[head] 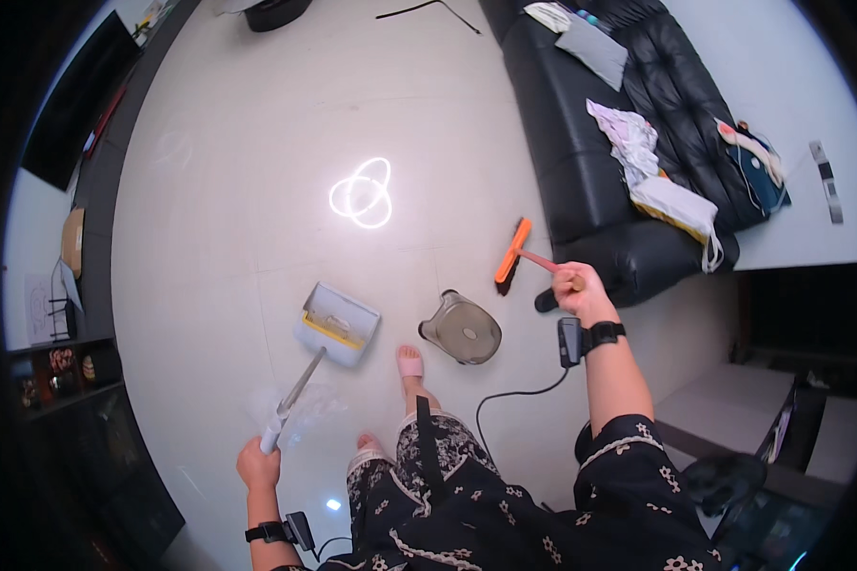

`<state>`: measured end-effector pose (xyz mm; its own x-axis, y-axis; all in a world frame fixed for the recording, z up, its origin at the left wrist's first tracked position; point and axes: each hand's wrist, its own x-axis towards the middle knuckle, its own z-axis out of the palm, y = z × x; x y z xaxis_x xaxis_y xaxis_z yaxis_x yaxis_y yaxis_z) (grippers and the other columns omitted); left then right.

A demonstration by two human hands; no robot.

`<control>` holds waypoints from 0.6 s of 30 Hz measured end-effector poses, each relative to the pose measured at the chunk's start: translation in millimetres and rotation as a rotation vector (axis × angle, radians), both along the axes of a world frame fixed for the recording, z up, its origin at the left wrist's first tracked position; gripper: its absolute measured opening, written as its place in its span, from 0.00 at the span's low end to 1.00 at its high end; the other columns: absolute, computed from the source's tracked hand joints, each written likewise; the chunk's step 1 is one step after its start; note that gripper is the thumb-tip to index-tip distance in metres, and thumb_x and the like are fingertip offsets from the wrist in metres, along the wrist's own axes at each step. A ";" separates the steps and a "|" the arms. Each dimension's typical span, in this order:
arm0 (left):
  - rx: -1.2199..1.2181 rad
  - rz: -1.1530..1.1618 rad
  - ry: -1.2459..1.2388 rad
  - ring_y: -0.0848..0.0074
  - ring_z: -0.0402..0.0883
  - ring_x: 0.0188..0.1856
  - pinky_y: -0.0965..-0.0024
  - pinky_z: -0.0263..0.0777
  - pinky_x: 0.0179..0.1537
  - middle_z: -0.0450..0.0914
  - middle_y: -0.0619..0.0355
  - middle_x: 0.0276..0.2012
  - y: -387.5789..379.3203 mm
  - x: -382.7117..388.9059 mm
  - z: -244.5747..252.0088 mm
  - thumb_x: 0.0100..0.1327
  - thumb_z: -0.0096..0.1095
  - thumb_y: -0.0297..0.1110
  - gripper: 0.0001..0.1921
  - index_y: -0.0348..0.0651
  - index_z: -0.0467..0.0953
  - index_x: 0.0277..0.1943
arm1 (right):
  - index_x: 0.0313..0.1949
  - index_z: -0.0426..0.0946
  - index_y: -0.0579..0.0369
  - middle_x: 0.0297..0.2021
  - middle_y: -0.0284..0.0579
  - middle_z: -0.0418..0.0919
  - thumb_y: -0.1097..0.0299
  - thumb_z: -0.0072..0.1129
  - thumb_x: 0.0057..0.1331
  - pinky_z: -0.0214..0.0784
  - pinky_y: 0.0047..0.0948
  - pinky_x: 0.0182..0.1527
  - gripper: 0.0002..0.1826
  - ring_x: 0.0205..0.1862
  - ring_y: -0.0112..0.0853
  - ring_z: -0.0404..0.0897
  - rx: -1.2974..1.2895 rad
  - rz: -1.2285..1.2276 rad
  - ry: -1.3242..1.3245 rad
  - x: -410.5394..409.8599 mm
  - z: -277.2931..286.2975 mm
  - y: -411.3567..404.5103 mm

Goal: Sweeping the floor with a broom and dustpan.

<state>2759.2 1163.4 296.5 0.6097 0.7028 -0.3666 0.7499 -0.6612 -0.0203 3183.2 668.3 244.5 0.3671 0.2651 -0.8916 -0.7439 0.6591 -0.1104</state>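
My left hand (258, 464) grips the upper end of the handle (300, 389) of a long-handled dustpan. The pale grey dustpan (363, 312) rests on the tiled floor with its mouth facing away from me; a yellow strip runs across it, and some greyish debris shows inside. My right hand (577, 289) is closed around the reddish stick (539, 260) of a broom. The orange broom head (513, 251) with dark bristles is beside the sofa's front. Between the two tools a brown plastic stool (468, 328) stands on the floor, touched by neither hand.
A black leather sofa (578, 168) runs along the right, bearing clothes (625, 135), a grey cushion (594, 51) and a white bag (675, 207). A dark cabinet (100, 193) lines the left. On the far floor lie a thin black strip (428, 6) and a round black base (277, 13).
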 end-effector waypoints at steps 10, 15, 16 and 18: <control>-0.076 0.081 0.068 0.54 0.77 0.31 0.56 0.71 0.33 0.79 0.51 0.28 -16.4 14.8 -9.4 0.45 0.60 0.34 0.06 0.42 0.76 0.25 | 0.38 0.67 0.65 0.15 0.50 0.70 0.76 0.43 0.56 0.63 0.41 0.13 0.10 0.14 0.40 0.74 -0.792 1.483 -0.543 -40.8 -64.6 170.4; -0.113 0.114 0.067 0.56 0.78 0.32 0.57 0.72 0.34 0.80 0.52 0.29 -21.6 13.9 -5.3 0.46 0.60 0.35 0.06 0.44 0.77 0.26 | 0.57 0.50 0.53 0.18 0.48 0.70 0.78 0.41 0.56 0.61 0.35 0.10 0.27 0.12 0.35 0.72 -0.735 1.779 -0.566 -166.5 -37.7 164.5; -0.115 0.139 0.053 0.56 0.78 0.32 0.57 0.72 0.34 0.80 0.52 0.29 -22.4 5.4 -8.1 0.46 0.60 0.35 0.06 0.44 0.77 0.26 | 0.57 0.51 0.53 0.18 0.46 0.70 0.77 0.42 0.56 0.60 0.33 0.09 0.28 0.12 0.34 0.71 -0.624 1.777 -0.511 -180.4 -8.1 175.2; -0.097 0.084 0.044 0.57 0.79 0.33 0.57 0.73 0.34 0.80 0.52 0.29 -23.8 -5.0 -12.6 0.46 0.60 0.35 0.06 0.45 0.78 0.27 | 0.58 0.52 0.52 0.17 0.43 0.69 0.77 0.43 0.56 0.58 0.29 0.09 0.28 0.11 0.30 0.70 -0.474 1.798 -0.465 -203.9 30.3 182.4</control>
